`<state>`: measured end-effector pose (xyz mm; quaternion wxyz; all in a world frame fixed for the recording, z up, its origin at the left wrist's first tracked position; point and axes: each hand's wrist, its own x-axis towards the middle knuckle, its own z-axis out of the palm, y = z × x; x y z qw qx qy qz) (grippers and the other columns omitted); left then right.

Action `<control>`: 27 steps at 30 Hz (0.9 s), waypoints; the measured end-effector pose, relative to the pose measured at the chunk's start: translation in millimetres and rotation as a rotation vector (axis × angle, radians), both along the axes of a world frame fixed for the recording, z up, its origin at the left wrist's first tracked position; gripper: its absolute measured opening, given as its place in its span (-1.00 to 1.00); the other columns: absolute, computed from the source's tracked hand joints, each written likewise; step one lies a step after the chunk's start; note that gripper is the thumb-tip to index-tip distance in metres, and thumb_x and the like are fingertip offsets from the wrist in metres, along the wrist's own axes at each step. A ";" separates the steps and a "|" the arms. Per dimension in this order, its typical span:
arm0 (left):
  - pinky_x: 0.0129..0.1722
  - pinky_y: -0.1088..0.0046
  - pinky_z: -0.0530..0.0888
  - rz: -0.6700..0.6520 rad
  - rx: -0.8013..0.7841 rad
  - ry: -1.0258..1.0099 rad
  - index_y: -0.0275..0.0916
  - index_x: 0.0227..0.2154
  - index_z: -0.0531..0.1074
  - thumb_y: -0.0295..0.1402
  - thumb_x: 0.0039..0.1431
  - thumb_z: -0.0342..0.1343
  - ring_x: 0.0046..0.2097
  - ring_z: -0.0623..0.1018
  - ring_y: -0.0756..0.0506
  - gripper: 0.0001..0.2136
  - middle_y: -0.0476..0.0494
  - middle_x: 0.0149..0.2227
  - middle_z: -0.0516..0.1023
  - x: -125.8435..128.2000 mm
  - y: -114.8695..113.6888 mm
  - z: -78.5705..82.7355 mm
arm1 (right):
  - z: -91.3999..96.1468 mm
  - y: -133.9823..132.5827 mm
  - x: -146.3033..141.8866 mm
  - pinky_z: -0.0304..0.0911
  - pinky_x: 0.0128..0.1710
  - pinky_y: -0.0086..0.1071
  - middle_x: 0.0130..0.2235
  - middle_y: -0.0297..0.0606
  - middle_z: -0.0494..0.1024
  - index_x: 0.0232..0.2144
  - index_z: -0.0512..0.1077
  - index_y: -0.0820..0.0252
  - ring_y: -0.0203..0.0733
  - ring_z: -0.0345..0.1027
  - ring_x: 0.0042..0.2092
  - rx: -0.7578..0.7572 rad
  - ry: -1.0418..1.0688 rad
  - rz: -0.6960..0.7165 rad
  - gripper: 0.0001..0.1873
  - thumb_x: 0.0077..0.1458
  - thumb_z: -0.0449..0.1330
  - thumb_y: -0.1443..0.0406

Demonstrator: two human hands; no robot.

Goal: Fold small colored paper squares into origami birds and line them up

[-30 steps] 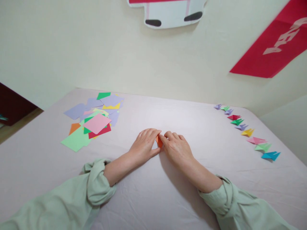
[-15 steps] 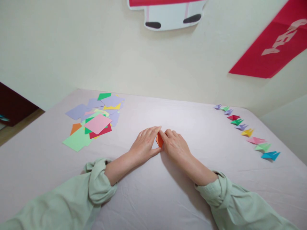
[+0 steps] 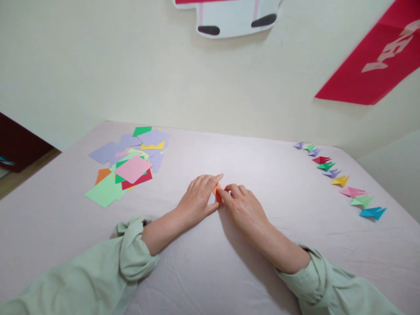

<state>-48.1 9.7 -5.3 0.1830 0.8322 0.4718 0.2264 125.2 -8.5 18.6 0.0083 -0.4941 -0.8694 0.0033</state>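
Between my two hands, at the middle of the table, lies a small folded piece of orange paper (image 3: 217, 193). My left hand (image 3: 198, 196) grips it from the left, index finger along its far end and thumb at its near end. From the right, my right hand (image 3: 244, 203) touches the paper with thumb and index fingertips pressed together on its edge. The other right fingers are curled. Part of the paper is hidden under the fingers.
Loose coloured paper squares (image 3: 133, 169) lie overlapping on the left of the cloth-covered table (image 3: 183, 271). Along the right runs a slanting row of several small folded paper figures (image 3: 352, 192). A pale wall (image 3: 138, 65) with a red banner (image 3: 367, 65) stands behind.
My right hand has drawn slightly right and toward me, and its fingers have curled more. More of the orange paper's fold shows. My left hand has stayed almost in place.
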 end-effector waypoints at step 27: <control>0.21 0.13 0.23 -0.036 -0.006 -0.001 -0.14 0.18 0.17 -0.30 0.08 0.21 0.17 0.34 -0.21 -0.40 -0.17 0.11 0.41 -2.3 1.6 -1.9 | 21.6 -7.3 1.6 0.16 -0.15 -0.26 -0.14 -0.15 0.50 -0.16 0.49 0.10 -0.10 0.37 -0.13 -0.124 -0.021 0.035 -0.79 0.26 0.07 0.38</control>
